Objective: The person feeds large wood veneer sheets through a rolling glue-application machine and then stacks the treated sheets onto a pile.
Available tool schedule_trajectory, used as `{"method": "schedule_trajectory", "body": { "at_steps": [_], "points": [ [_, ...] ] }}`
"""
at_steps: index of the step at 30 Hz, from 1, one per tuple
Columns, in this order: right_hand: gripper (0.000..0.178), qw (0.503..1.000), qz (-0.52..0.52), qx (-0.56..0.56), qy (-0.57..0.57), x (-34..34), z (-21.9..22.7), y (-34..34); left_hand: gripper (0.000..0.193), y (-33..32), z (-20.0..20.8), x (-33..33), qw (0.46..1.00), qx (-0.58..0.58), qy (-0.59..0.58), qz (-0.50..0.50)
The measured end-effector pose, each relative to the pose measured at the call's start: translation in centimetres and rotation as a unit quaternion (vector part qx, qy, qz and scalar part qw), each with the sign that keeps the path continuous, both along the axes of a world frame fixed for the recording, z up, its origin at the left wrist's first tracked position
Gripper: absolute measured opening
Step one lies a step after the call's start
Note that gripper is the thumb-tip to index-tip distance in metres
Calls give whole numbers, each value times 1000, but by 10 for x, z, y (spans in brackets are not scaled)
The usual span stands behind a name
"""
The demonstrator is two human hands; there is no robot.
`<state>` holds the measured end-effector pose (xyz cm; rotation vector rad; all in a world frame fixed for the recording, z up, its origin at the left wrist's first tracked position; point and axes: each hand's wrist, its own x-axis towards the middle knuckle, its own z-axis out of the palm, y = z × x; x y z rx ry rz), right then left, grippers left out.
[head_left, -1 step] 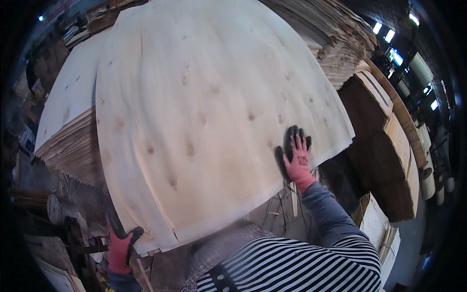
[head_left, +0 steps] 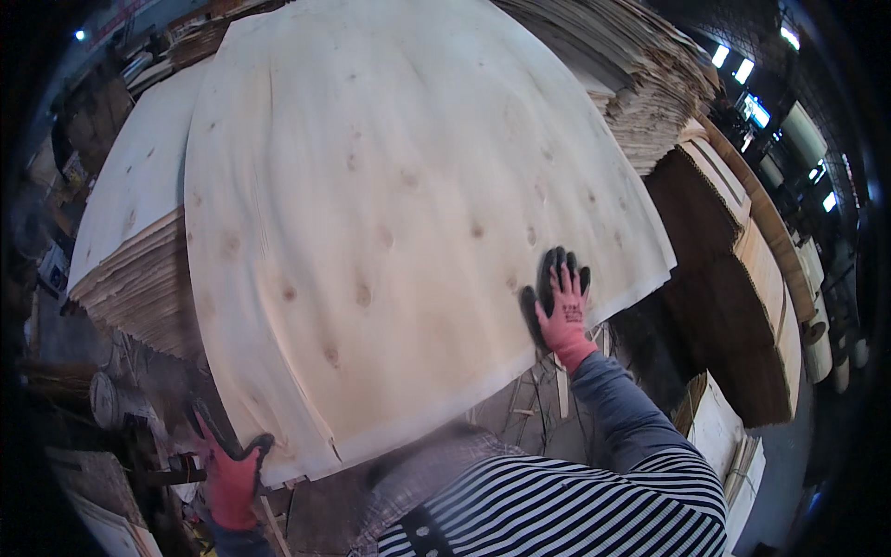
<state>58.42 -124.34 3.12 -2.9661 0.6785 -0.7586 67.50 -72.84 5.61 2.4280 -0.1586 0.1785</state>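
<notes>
A large pale veneer sheet (head_left: 427, 213) with brown knots spreads out before me, lying over a stack. My right hand (head_left: 563, 316), in a pink glove with black fingertips, rests flat near its right front edge, fingers stretched and thumb apart. By the sheet's left front corner is my left hand (head_left: 230, 478), gloved the same way. Its thumb touches or nearly touches the corner, while the dark fingers point away to the left, apart from the thumb. A split (head_left: 311, 404) runs through the sheet near its left side.
Left of the sheet stands a thick veneer stack (head_left: 139, 269). Behind on the right is another ragged stack (head_left: 640, 84). Brown stacked sheets (head_left: 733, 278) rise at the right, with pale bundled pieces (head_left: 724, 427) lower down. Thin wood strips (head_left: 561, 390) lie below the front edge.
My right hand has shifted slightly left and down on the sheet. My left hand's fingers have swung a little left, widening the gap to its thumb.
</notes>
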Motion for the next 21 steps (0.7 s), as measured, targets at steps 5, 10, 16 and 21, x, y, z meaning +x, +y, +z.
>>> {"method": "schedule_trajectory", "body": {
  "at_steps": [5,10,16,21],
  "points": [
    [70,998,-37,3,43,4,-43,-16,87,-181,67,-25,929,202,-42,-306],
    [76,995,-14,76,70,18,-72,-17,93,-236,-49,8,928,261,-67,-258],
    [77,976,18,160,149,30,-119,-33,80,-239,-139,22,922,311,72,-219],
    [81,972,66,113,195,22,-153,-58,71,-253,-153,34,924,278,136,-225]
  ]
}}
